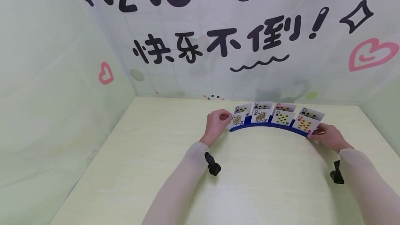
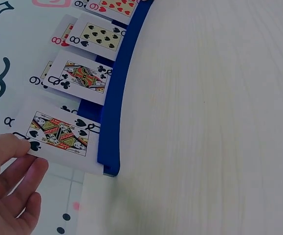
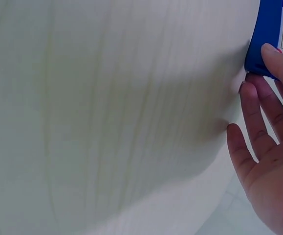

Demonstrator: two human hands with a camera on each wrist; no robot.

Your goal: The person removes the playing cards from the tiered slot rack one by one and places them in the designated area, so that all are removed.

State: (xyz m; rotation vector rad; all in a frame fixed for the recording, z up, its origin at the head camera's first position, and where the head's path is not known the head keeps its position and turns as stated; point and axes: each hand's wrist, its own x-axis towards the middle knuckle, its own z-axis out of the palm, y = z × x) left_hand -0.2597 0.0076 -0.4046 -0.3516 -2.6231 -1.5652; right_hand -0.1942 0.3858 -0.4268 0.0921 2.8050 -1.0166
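A curved blue card holder stands on the table with playing cards upright in two rows. My left hand is at its left end and pinches the outer edge of the queen of spades between thumb and fingers. That card's inner edge meets the holder's slot. At the right end, my right hand grips the holder, thumb on its front by the nine of hearts. Between them in the front row are the queen of clubs and the eight of spades. The back-row cards are partly hidden.
The pale wood-grain table meets a printed wall cloth just behind the holder. Another cloth wall runs along the left. Black wrist cameras sit on both sleeves.
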